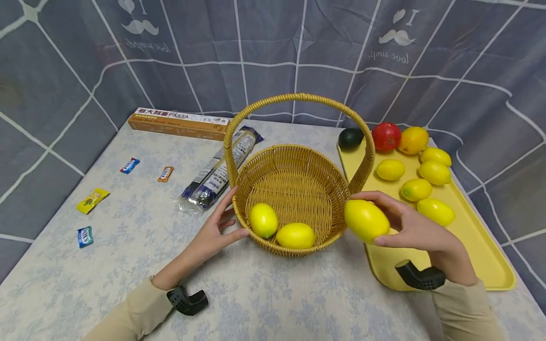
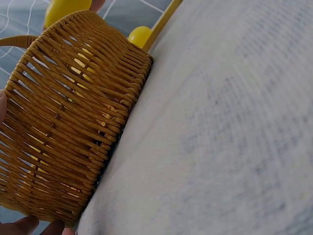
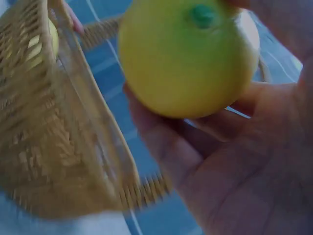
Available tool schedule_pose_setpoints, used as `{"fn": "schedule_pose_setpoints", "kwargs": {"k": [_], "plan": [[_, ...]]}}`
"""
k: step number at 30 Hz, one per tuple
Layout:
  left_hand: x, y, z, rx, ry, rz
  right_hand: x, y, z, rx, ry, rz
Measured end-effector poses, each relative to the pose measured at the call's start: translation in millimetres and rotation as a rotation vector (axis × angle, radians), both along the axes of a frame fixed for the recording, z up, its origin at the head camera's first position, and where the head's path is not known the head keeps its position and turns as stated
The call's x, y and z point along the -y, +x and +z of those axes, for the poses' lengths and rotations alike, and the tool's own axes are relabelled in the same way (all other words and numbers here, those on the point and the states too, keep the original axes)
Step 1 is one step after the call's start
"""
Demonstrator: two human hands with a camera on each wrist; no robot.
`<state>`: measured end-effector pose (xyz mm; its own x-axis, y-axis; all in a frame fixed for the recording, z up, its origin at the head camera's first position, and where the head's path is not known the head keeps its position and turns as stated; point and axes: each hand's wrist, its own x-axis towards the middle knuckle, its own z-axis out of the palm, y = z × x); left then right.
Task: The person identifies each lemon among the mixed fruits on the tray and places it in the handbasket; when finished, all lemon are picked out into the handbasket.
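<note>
Right hand (image 1: 415, 227) grips lemon (image 1: 366, 220) beside basket (image 1: 294, 189) rim.

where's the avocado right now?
Head view: the dark avocado sits at the far left corner of the yellow tray, right of the basket handle and just left of the red fruit.

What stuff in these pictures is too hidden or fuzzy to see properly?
- Left wrist view: the lemons inside the basket show only as yellow glints through the weave; the left hand is cut off by the edge.
- Right wrist view: the basket is blurred, so its contents are unclear.
- Head view: the writing on the candy wrappers is too small to read; the lemon hides the right hand palm.
</note>
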<state>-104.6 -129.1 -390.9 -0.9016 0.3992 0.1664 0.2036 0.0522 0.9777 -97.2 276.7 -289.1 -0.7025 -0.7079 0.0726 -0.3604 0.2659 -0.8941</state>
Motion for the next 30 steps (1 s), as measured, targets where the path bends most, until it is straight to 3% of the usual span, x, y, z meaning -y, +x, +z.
{"fn": "schedule_pose_setpoints", "kwargs": {"k": [6, 11, 21, 27, 30], "plan": [[-1, -0.6, -0.9, 0.002, 0.009, -0.003, 40, -40.0, -3.8, 0.006, 0.112, 0.190], [-1, -0.6, -2.0, -0.002, 0.019, -0.008, 54, -60.1, -13.1, -0.014, 0.205, 0.301], [0, -0.4, -0.3, -0.007, 0.006, -0.002, 68, -75.2, -17.2, 0.006, 0.278, 0.499], [1, -1.4, -0.6, -0.013, 0.006, 0.002, 80, -73.6, -20.2, 0.013, 0.377, 0.496], [1, -2.0, -0.8, -0.020, 0.000, 0.007, 85, -68.1, -21.0, -0.031, 0.435, 0.459]]}}
